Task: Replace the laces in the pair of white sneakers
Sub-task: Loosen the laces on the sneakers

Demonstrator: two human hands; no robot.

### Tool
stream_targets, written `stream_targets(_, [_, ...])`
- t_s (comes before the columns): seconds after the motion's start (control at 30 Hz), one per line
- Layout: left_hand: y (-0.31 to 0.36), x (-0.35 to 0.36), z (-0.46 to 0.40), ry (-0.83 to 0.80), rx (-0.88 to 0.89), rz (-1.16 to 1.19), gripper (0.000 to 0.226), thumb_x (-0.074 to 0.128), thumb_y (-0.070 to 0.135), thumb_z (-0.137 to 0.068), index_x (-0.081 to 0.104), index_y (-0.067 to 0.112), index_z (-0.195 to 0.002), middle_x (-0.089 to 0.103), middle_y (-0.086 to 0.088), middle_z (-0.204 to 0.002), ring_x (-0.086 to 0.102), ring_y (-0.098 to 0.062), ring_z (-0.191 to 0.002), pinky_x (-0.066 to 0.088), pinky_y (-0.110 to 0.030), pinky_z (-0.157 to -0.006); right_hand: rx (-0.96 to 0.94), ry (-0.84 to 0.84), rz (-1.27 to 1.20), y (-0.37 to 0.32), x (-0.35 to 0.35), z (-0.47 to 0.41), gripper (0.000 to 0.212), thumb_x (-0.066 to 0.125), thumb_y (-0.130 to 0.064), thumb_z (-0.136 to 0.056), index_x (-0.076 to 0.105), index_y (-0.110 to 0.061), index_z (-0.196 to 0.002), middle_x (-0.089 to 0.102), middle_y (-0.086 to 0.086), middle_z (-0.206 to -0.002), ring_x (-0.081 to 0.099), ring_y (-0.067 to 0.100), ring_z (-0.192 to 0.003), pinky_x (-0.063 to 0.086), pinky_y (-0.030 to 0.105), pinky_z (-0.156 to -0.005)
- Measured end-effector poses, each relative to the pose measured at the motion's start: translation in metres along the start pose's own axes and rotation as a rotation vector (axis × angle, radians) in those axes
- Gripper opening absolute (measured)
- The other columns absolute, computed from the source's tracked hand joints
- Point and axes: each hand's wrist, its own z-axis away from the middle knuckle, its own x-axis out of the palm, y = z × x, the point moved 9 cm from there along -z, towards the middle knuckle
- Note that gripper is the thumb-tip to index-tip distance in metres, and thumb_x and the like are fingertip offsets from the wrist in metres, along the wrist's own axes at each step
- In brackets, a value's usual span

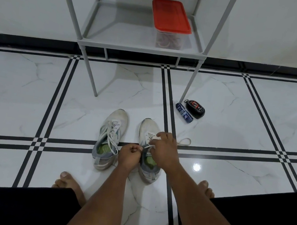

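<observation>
Two white sneakers stand side by side on the tiled floor [31, 84]. The left sneaker [110, 137] is laced and untouched. Left hand [129, 155] is curled, pinching a lace [147, 147] of the right sneaker [148, 151]. Right hand [164, 150] grips the laces over the tongue (one loop [185, 141] trails onto the floor).
</observation>
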Motion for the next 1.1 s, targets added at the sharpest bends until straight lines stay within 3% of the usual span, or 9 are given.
stream_targets(0.17, [-0.001,0.000,-0.001,-0.014,0.002,-0.034,0.022,0.063,0.030,-0.068,0.080,0.026,-0.083,0.078,0.002,-0.080,0.076,-0.026,-0.086,0.063,-0.053,-0.087,-0.070,0.083,-0.066,-0.007,-0.016,-0.005,0.019,0.068,-0.028,-0.095,0.084,-0.024,-0.103,0.065,-0.003,-0.118,0.052,0.026,-0.116,0.046,0.044,-0.097])
stream_targets(0.3, [0.002,0.001,0.001,0.002,-0.016,-0.019,0.024,0.068,0.035,-0.068,0.079,0.021,-0.084,0.079,0.000,-0.080,0.077,-0.027,-0.085,0.063,-0.052,-0.088,0.267,0.198,-0.734,0.030,-0.048,-0.017,0.007,0.080,-0.024,-0.089,0.084,-0.028,-0.085,0.069,-0.011,-0.098,0.065,0.007,-0.092,0.054,0.031,-0.090])
stream_targets(0.43, [0.017,0.003,0.010,0.021,0.002,-0.020,0.012,0.071,0.027,-0.082,0.079,0.020,-0.085,0.079,0.001,-0.080,0.076,-0.025,-0.087,0.063,-0.049,-0.090,0.597,0.352,-1.194,0.064,-0.049,-0.009,0.035,0.071,-0.006,-0.088,0.084,-0.035,-0.074,0.080,-0.009,-0.096,0.070,0.007,-0.085,0.054,0.030,-0.089])
stream_targets(0.53, [0.020,0.000,0.015,0.041,-0.005,-0.026,0.013,0.068,0.025,-0.081,0.080,0.020,-0.085,0.078,0.000,-0.078,0.076,-0.029,-0.087,0.062,-0.051,-0.091,0.522,0.331,-0.932,0.066,-0.053,-0.002,0.035,0.063,-0.008,-0.092,0.082,-0.033,-0.109,0.072,-0.003,-0.123,0.066,0.007,-0.086,0.052,0.025,-0.083])
stream_targets(0.63, [0.016,0.000,0.016,0.018,-0.006,-0.017,0.016,0.068,0.026,-0.079,0.080,0.020,-0.085,0.079,0.001,-0.081,0.076,-0.025,-0.088,0.062,-0.050,-0.092,0.309,0.108,-0.580,0.048,-0.038,-0.005,0.055,0.074,-0.024,-0.085,0.067,-0.034,-0.139,0.047,0.001,-0.141,0.052,0.015,-0.122,0.047,0.032,-0.101])
stream_targets(0.7, [0.015,0.001,0.013,0.006,-0.001,-0.015,0.018,0.067,0.030,-0.076,0.080,0.022,-0.085,0.079,0.001,-0.081,0.076,-0.026,-0.088,0.062,-0.052,-0.092,0.183,-0.018,-0.340,0.031,-0.020,-0.005,0.050,0.078,-0.040,-0.083,0.071,-0.037,-0.133,0.043,0.001,-0.148,0.037,0.023,-0.136,0.041,0.042,-0.110])
stream_targets(0.77, [0.011,0.003,0.007,-0.002,0.012,-0.017,0.021,0.066,0.034,-0.072,0.080,0.024,-0.084,0.078,0.001,-0.081,0.076,-0.028,-0.088,0.061,-0.055,-0.091,0.093,-0.068,-0.173,0.018,-0.004,-0.002,0.039,0.077,-0.043,-0.087,0.076,-0.037,-0.125,0.048,-0.001,-0.147,0.037,0.026,-0.138,0.039,0.044,-0.112])
stream_targets(0.87, [0.013,0.002,0.009,0.010,0.015,-0.021,0.023,0.064,0.033,-0.070,0.080,0.022,-0.083,0.079,0.002,-0.081,0.076,-0.025,-0.087,0.062,-0.053,-0.090,-0.020,0.024,-0.088,0.006,-0.007,-0.002,0.022,0.068,-0.035,-0.098,0.081,-0.031,-0.116,0.058,-0.003,-0.132,0.045,0.025,-0.127,0.043,0.047,-0.106])
stream_targets(1.1, [0.021,0.004,0.015,0.040,0.003,-0.051,0.012,0.067,0.020,-0.078,0.079,0.019,-0.081,0.078,0.003,-0.078,0.075,-0.025,-0.085,0.062,-0.050,-0.090,0.087,0.069,-0.449,0.015,-0.015,-0.010,0.010,0.072,-0.023,-0.091,0.082,-0.024,-0.092,0.059,-0.004,-0.109,0.056,0.017,-0.112,0.050,0.037,-0.098])
